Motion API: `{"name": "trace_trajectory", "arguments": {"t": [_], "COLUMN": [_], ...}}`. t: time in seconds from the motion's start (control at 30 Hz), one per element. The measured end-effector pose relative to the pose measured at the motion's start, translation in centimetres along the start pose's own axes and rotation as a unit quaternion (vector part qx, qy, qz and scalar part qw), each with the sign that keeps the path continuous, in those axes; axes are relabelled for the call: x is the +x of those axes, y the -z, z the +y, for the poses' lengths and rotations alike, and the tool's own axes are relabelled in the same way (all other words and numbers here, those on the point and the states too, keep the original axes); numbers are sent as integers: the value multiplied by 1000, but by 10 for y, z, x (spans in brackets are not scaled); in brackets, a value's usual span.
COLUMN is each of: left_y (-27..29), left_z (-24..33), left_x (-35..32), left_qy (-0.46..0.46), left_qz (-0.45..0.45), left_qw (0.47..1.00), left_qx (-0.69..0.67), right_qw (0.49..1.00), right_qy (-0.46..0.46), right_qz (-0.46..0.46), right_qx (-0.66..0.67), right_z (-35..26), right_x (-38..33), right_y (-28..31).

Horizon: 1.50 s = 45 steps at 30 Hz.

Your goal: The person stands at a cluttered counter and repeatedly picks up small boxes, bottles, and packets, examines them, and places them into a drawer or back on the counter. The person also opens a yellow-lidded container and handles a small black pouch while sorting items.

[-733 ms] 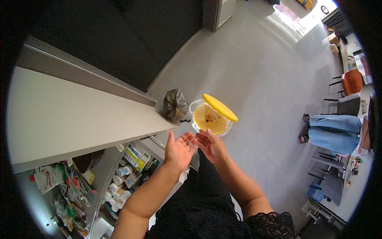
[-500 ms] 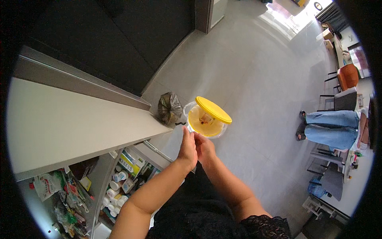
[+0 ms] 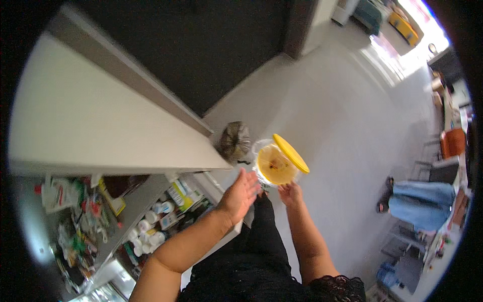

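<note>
A trash bin point(image 3: 279, 177) with a yellow inside stands on the floor ahead of me. Its round yellow lid point(image 3: 291, 153) is tipped up on the right. A clear plastic liner point(image 3: 261, 145) hangs over the bin's rim, and small dark scraps lie at the bottom. My left hand point(image 3: 240, 197) is beside the bin's near left side, fingers stretched and holding nothing. At the near right rim, my right hand point(image 3: 291, 194) has its fingers curled in at the liner's edge; the fingertips are partly hidden. A tied dark bag point(image 3: 235, 141) sits left of the bin.
On the left, a pale cabinet top point(image 3: 115, 126) runs above shelves with white bottles point(image 3: 148, 231) and bagged items. A dark door panel point(image 3: 201, 50) is beyond. Someone in blue jeans point(image 3: 420, 201) is at the right, among chairs point(image 3: 407, 239) and a long table.
My hands, together at the bin's near rim before, have parted. The left has opened and drawn away; the right has shifted along the rim to the right. My view has turned.
</note>
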<state>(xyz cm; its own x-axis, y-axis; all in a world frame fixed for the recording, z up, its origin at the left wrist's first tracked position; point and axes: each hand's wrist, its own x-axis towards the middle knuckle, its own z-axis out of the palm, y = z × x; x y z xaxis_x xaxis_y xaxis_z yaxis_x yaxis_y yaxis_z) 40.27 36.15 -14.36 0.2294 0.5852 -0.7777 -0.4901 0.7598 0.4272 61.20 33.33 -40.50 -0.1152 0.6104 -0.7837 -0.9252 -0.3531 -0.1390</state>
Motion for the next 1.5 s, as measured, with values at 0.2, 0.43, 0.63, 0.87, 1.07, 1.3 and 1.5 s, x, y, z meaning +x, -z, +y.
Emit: {"name": "trace_trajectory", "arguments": {"t": [0.2, 0.43, 0.63, 0.87, 1.07, 1.3, 1.5], "left_y": [66, 148, 200, 265, 339, 435, 497], "left_z": [6, -22, -59, -92, -106, -90, -88], "left_x": [-100, -192, -230, -277, -323, -375, -418], "left_qy": [-122, -213, -295, -353, -378, -353, -359], "left_qz": [-88, -19, 79, 155, 194, 146, 138], "left_qw": [984, 958, 891, 832, 785, 823, 840], "left_qx": [-97, -192, -335, -400, -450, -420, -383], "right_qw": [975, 926, 806, 644, 499, 237, 95], "right_qy": [108, 165, 128, 17, 54, 437, 475], "right_qz": [-28, -179, -305, -405, -497, -445, -370], "right_qx": [-193, -288, -490, -648, -708, -745, -793], "right_z": [26, 125, 209, 291, 414, 542, 590], "right_x": [-101, -253, -270, -291, -297, -299, -302], "right_y": [-94, -233, -250, -252, -255, -284, -278]}}
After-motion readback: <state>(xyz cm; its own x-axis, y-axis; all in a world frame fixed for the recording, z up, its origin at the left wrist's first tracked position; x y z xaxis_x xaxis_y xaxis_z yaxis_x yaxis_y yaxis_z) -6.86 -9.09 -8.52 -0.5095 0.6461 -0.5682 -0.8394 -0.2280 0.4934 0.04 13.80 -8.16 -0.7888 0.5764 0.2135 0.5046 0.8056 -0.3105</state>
